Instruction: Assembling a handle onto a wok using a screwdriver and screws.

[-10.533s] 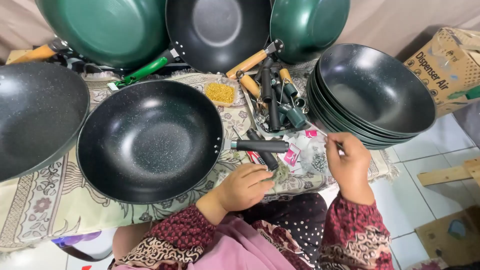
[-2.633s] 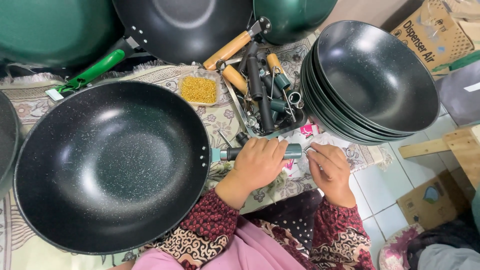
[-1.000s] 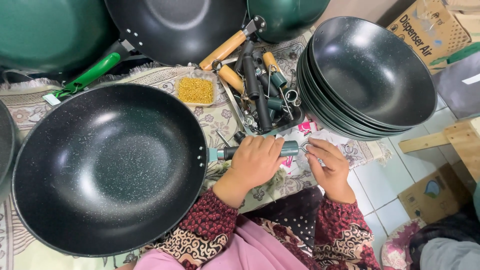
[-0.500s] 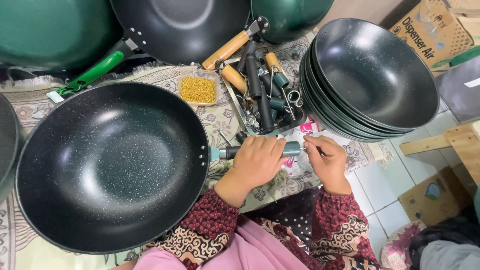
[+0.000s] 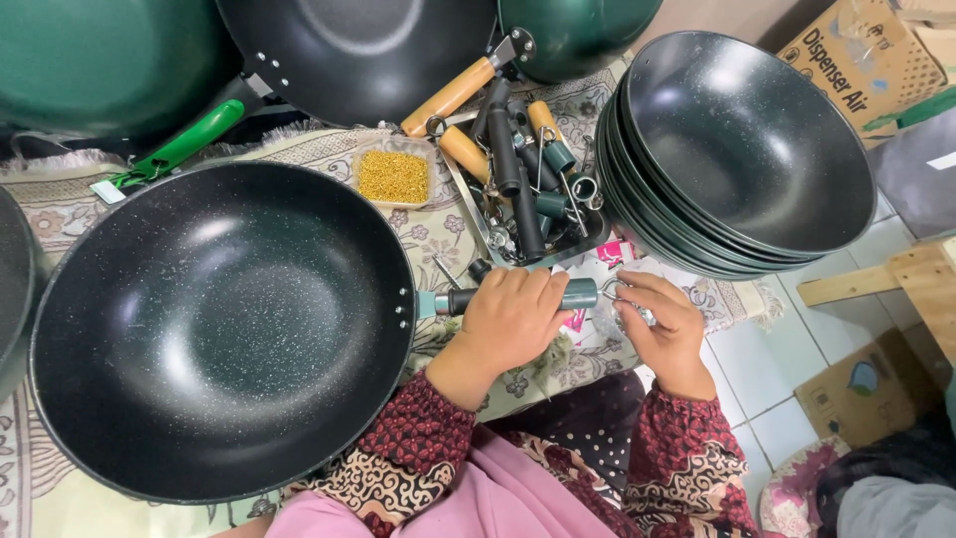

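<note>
A large black speckled wok point(image 5: 219, 329) lies in front of me on a patterned cloth. Its dark handle point(image 5: 581, 293) points right. My left hand point(image 5: 513, 317) is closed around that handle near the middle. At the handle's green end, my right hand point(image 5: 662, 321) pinches a small metal hanging ring point(image 5: 611, 288) between its fingers. Both sleeves are red with a patterned print.
A stack of black woks point(image 5: 737, 149) stands at the right. A tray of spare handles point(image 5: 523, 179) and a small dish of gold screws point(image 5: 393, 176) lie behind my hands. More woks point(image 5: 358, 50) lean at the back. Cardboard boxes point(image 5: 856, 60) sit on the tiled floor.
The wok has shifted a little as I moved. My right hand has closed in on the end of the handle with the ring; my left hand keeps its grip.
</note>
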